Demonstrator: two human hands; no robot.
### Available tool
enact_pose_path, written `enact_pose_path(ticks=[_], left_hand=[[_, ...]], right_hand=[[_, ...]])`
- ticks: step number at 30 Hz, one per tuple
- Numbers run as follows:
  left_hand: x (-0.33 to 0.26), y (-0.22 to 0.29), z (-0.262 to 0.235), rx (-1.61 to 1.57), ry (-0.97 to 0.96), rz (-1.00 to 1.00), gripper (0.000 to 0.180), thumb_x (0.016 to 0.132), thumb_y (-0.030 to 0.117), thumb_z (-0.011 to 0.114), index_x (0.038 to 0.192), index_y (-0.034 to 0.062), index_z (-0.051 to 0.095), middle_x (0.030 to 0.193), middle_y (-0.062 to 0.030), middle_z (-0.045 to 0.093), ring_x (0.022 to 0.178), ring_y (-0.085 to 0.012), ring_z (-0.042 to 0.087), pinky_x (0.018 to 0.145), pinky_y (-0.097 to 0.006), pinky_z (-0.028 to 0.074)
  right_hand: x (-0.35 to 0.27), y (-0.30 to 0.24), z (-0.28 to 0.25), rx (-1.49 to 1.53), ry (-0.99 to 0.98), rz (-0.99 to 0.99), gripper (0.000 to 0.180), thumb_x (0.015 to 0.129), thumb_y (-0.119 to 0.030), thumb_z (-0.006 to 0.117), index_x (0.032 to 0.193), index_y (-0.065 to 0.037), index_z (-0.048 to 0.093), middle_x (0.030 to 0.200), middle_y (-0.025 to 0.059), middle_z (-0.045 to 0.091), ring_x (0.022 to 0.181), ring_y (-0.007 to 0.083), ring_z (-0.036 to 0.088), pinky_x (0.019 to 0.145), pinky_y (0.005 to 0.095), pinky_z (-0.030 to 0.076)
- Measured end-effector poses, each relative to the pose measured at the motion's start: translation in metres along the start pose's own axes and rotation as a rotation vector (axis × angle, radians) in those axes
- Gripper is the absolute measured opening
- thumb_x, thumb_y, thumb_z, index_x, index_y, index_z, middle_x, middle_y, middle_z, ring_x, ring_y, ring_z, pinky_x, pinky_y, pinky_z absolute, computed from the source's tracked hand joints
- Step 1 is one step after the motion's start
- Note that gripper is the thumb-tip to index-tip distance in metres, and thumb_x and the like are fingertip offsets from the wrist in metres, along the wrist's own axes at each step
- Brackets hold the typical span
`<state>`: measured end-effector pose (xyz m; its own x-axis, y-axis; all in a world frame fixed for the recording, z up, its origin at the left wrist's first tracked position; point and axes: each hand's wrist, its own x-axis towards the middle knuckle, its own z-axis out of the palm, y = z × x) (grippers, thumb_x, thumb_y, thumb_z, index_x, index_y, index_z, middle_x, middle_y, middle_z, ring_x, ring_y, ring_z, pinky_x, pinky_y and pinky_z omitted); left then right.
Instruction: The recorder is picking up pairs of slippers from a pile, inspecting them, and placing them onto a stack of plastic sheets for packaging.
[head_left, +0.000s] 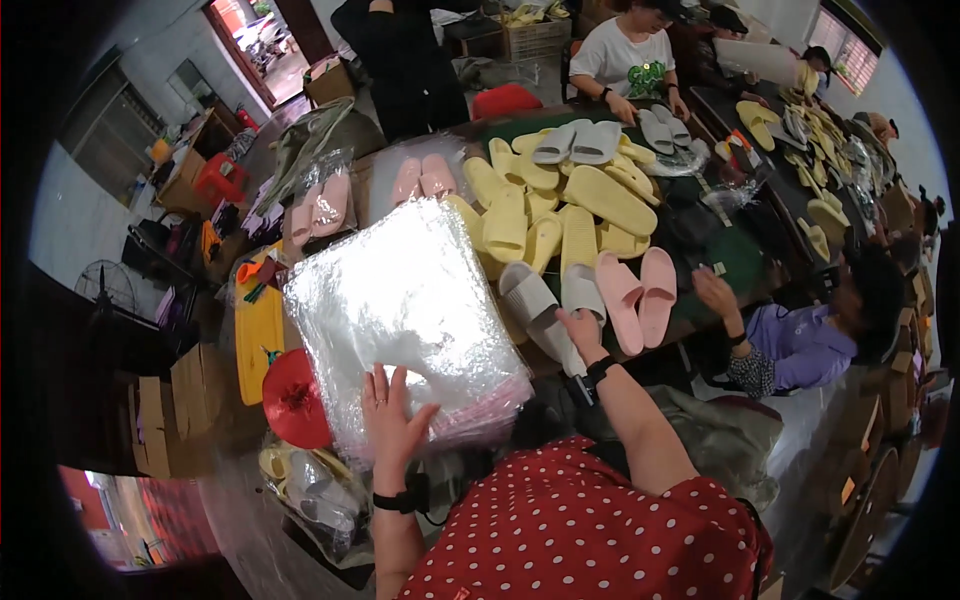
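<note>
My left hand (pixel 397 412) lies with its fingers spread on the near part of a thick stack of clear, shiny plastic bags (pixel 390 275). Pink edges show along the stack's near side. My right hand (pixel 583 335) grips the near end of a grey slipper (pixel 583 290). Just left of it is another grey slipper (pixel 528 297), angled toward me. Close on the right lies a pair of pink slippers (pixel 640 300). Beyond my right hand is a heap of yellow slippers (pixel 540 190), with a light grey pair (pixel 580 142) on top.
Bagged pink slippers (pixel 322 210) and another pink pair (pixel 423 178) lie behind the stack. A red round object (pixel 296 398) touches its left side. Across the table a person in white (pixel 625 60) handles grey slippers; a person in purple (pixel 800 335) sits at the right.
</note>
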<state>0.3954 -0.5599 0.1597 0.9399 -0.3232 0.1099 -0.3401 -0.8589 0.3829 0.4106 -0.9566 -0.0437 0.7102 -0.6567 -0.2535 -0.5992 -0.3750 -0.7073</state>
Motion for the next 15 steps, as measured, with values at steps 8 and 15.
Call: enact_pose_path(ticks=[8, 15], left_hand=[[0.001, -0.001, -0.002, 0.028, -0.043, -0.041, 0.080, 0.077, 0.044, 0.076, 0.145, 0.0134, 0.046, 0.159, -0.0192, 0.025, 0.147, -0.0414, 0.019, 0.118, -0.051, 0.020], [0.000, 0.000, -0.006, 0.032, -0.033, -0.075, 0.080, 0.077, 0.052, 0.074, 0.142, 0.0126, 0.049, 0.158, -0.0215, 0.027, 0.146, -0.0423, 0.021, 0.117, -0.052, 0.022]], right_hand=[[0.002, -0.026, 0.003, 0.145, 0.201, -0.452, 0.039, 0.088, -0.026, 0.067, 0.070, 0.003, 0.050, 0.070, 0.0200, 0.050, 0.069, 0.0399, 0.052, 0.064, 0.0461, 0.041], [0.014, -0.026, 0.020, -0.197, -0.217, -0.476, 0.046, 0.076, -0.029, 0.076, 0.108, -0.003, 0.055, 0.113, 0.0237, 0.050, 0.106, 0.0424, 0.052, 0.090, 0.0492, 0.047]])
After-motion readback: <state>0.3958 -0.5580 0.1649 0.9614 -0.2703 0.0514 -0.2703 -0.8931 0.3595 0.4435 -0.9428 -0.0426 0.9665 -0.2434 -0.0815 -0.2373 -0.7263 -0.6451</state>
